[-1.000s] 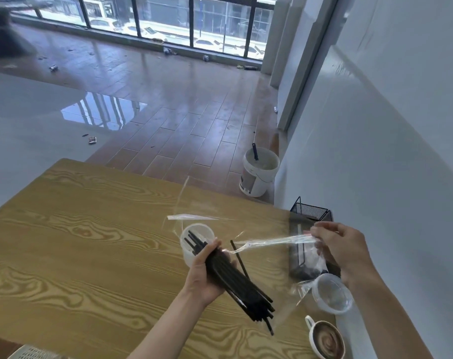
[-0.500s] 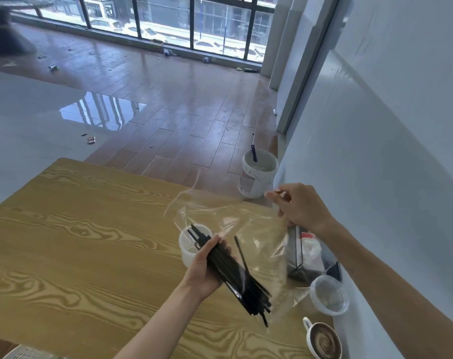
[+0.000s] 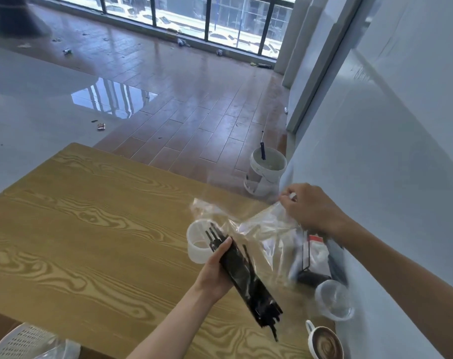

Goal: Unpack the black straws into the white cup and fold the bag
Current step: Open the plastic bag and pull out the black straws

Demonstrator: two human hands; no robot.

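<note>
Overhead, from the head view, no brand, label or writing can be read anywhere; the red-and-white packet (image 3: 315,248) in the black wire holder (image 3: 308,265) by the wall is too blurred to make out.

The left hand (image 3: 215,274) grips a bundle of black straws (image 3: 246,277) around its middle, fingers curled round it, thumb along the top. The bundle lies tilted, its upper tips over the rim of the white cup (image 3: 198,242), which stands on the wooden table (image 3: 85,229); its lower end points toward a latte mug (image 3: 325,344).

The right hand (image 3: 311,207) pinches the far end of the clear bag (image 3: 261,229) between curled fingertips, above the table's far edge. The bag drapes down over the straws.

Against half a second ago, the right hand stays raised near the wall, the bag hangs looser and more crumpled, and the straws keep the same tilt.

A clear plastic cup (image 3: 334,299) stands beside the mug.
</note>
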